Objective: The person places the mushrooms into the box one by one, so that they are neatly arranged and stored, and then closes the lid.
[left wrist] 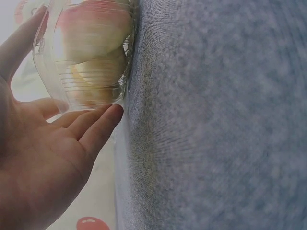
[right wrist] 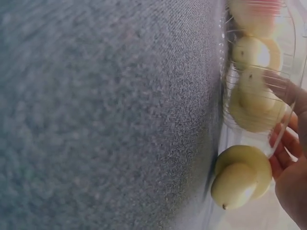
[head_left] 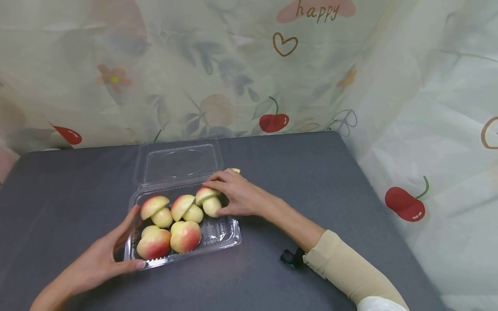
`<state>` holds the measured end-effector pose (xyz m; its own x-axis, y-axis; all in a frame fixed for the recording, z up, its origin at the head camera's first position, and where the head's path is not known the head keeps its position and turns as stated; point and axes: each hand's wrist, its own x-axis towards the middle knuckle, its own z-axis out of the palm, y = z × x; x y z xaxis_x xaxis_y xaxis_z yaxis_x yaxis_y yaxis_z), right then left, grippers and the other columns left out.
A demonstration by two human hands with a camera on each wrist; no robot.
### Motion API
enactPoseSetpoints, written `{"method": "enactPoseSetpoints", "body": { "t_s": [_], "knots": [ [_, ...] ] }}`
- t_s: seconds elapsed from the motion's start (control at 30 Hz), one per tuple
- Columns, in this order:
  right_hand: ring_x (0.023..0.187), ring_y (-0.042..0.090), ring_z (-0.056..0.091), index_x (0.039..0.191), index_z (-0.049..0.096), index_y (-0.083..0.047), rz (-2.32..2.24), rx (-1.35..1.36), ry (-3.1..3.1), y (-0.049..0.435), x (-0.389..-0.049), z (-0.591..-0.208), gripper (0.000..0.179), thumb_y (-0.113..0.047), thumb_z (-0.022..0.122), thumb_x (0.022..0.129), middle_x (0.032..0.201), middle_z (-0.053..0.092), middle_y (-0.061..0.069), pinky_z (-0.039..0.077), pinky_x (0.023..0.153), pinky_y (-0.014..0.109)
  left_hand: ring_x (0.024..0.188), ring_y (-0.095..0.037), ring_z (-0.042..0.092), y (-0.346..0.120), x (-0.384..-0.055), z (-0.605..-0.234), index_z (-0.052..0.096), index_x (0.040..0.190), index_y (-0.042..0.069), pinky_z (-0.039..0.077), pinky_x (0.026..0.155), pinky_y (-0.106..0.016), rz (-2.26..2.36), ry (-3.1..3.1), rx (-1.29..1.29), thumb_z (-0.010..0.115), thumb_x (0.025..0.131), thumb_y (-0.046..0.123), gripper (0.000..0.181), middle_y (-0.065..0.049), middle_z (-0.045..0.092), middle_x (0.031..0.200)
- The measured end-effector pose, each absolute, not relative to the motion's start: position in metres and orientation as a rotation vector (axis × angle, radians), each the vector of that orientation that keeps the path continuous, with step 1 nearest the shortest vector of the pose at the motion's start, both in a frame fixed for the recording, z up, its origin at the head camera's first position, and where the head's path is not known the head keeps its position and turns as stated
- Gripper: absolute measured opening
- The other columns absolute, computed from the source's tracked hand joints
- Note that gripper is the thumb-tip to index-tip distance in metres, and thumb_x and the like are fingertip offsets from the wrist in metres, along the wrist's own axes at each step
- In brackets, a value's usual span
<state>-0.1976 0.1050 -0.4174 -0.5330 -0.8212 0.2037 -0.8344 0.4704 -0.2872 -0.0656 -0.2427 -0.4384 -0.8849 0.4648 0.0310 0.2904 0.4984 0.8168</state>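
Note:
A clear plastic container (head_left: pixel 219 244) with its lid folded back holds several yellow mushroom-shaped pieces with red-blushed caps. My left hand (head_left: pixel 95 259) steadies its left end, thumb at the front corner and nearly straight fingers against the side wall. In the left wrist view those fingers (left wrist: pixel 98 132) touch the clear wall. My right hand (head_left: pixel 243 194) reaches over the right end and holds a mushroom-shaped piece (head_left: pixel 210 205) between thumb and fingers, in the back row. Another mushroom-shaped piece (right wrist: pixel 237 177) lies outside the container, beside the right hand, mostly hidden behind it in the head view.
The open lid (head_left: pixel 179 162) lies flat behind the container on the dark grey table (head_left: pixel 295 172). A small black device (head_left: pixel 292 258) shows below the right forearm. Printed curtains (head_left: pixel 229 56) hang along the back and right of the table.

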Motion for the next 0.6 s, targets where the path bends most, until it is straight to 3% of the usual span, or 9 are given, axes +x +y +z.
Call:
{"method": "enactPoseSetpoints", "body": {
  "t_s": [0.33,0.6],
  "knots": [
    [0.121,0.021,0.046,0.14,0.057,-0.008,0.584,1.493,-2.699,0.107,-0.196,-0.417,0.079,-0.043,0.086,0.075,0.135,0.054,0.004,0.038,0.104,0.035,0.132,0.017,0.028,-0.241,-0.065,-0.439,0.004,0.161,0.022,0.029,0.096,-0.001,1.326,2.526,0.611,0.083,0.082,0.023,0.112,-0.016,0.015,0.164],
    [0.115,0.015,0.048,0.137,0.061,-0.011,0.824,1.416,-2.632,0.116,-0.199,-0.418,0.069,-0.034,0.087,0.077,0.133,0.057,0.001,0.042,0.096,0.033,0.133,0.016,0.029,-0.241,-0.065,-0.437,0.005,0.161,0.021,0.029,0.096,-0.001,1.333,2.534,0.628,0.083,0.082,0.022,0.112,-0.017,0.017,0.163]
  ]
}}
